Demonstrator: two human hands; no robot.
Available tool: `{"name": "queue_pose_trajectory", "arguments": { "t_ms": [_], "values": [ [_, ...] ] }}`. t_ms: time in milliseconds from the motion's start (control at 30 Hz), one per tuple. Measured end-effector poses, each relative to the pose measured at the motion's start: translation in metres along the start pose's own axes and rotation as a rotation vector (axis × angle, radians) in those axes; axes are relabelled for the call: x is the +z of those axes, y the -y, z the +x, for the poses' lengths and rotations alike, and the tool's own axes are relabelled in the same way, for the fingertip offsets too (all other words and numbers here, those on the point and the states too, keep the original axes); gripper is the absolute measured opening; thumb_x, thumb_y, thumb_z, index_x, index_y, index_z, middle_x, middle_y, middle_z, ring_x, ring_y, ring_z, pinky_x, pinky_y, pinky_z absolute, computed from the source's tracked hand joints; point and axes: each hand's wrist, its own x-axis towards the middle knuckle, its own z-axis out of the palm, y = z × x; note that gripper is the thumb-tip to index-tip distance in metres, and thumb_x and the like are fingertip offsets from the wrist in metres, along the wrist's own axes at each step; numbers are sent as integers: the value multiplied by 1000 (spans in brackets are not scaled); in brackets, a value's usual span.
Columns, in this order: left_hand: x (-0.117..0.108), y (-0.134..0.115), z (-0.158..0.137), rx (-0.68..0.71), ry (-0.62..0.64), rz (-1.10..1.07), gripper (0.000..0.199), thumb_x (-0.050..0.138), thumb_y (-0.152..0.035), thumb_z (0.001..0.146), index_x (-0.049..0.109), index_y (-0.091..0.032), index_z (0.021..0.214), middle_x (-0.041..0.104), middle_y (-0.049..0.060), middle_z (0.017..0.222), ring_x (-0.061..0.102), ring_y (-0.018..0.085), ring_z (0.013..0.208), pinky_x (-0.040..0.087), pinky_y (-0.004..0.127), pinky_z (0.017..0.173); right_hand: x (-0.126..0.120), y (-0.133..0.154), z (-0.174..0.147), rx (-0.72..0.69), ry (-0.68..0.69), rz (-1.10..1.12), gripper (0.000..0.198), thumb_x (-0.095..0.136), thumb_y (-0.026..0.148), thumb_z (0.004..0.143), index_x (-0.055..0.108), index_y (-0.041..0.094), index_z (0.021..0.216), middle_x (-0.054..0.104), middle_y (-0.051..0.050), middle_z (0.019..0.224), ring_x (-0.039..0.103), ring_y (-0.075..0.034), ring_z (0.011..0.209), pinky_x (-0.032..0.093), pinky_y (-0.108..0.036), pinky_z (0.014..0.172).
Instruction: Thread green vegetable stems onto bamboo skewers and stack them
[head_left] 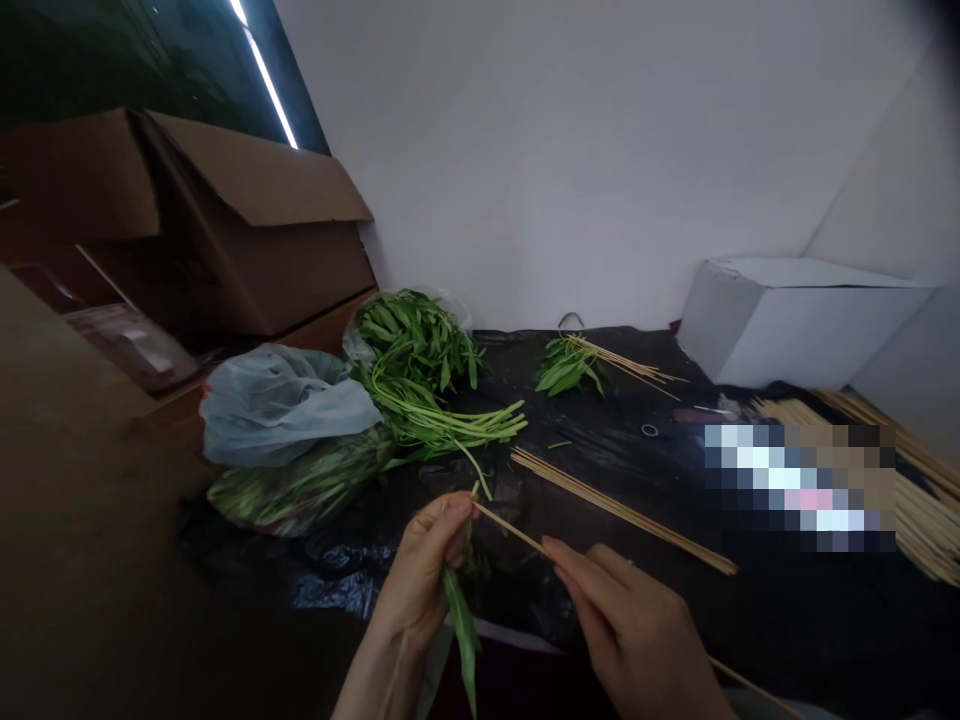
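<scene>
Your left hand (435,548) pinches a sprig (463,635), your right hand (641,612) a stick (514,527); one bunch (568,368) looks done, loose sticks (624,512) and greens (416,345) remain.

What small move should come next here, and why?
Probably, the right hand should ease the stick gently toward the left hand: the stick's tip sits right at that hand's pinch on a leafy stem. Whether it has pierced the stem is hidden.

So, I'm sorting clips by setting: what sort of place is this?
Probably an improvised indoor food-prep corner: leafy greens and thin wooden sticks lie on black plastic sheeting.
</scene>
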Motion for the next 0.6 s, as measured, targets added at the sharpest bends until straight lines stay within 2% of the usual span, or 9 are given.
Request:
{"name": "queue_pose_trajectory", "arguments": {
  "t_ms": [133,600],
  "values": [
    [2,4,0,46,-64,31,29,78,-39,68,65,-13,67,32,-8,47,21,4,46,17,17,43,4,1,0,22,-12,-13,35,38,16,95,66,17,116,66,-5,74,64,-15,62,52,-24,59],
    [4,3,0,26,-13,94,35,78,-43,67,59,-14,60,31,-8,45,20,5,45,16,19,43,16,7,6,79,22,25,36,36,15,95,66,17,115,64,-5,74,64,-16,63,51,-26,60]
  ]
}}
